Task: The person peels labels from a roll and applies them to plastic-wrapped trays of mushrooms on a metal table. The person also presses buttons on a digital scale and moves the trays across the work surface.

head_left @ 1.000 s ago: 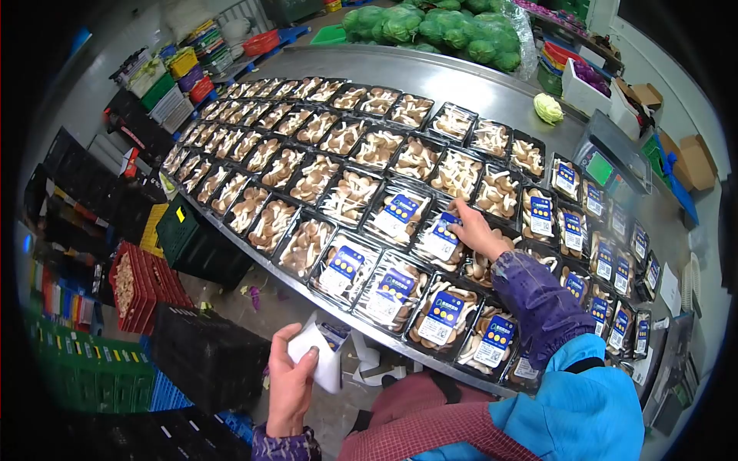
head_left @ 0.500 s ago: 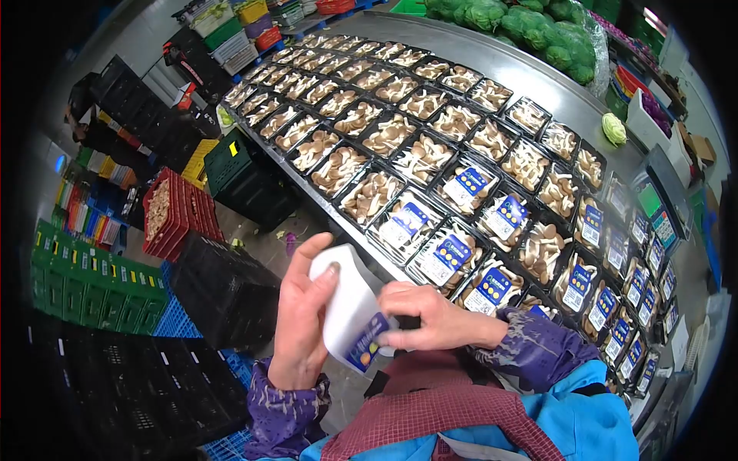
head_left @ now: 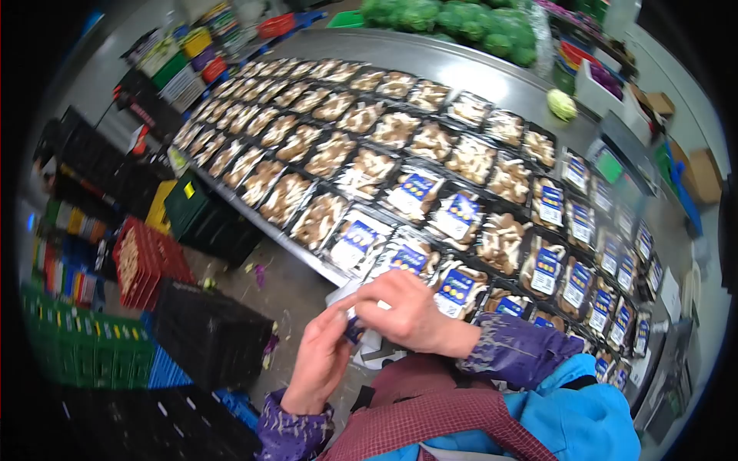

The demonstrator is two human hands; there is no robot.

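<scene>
Blue-and-white labels [head_left: 354,332], mostly hidden: between both hands, at the fingertips. Left hand [head_left: 319,357]: fingers bent, holding them. Right hand [head_left: 407,311]: fingers curled over them, grip cannot be told. Mushroom trays [head_left: 503,242]: on table [head_left: 480,79], just beyond.

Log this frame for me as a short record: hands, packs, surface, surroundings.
Left hand: pinching a white-and-blue label strip, partly hidden
Right hand: fingers against the strip, by the left fingertips; grip unclear
Labelled packs: mushrooms, blue-and-white labels, mostly near and right
Unlabelled packs: mushrooms, rows mostly toward the far left
Surface: metal table
Far side: green heap, pale cabbage
Floor, left: red crate, black crate
</scene>
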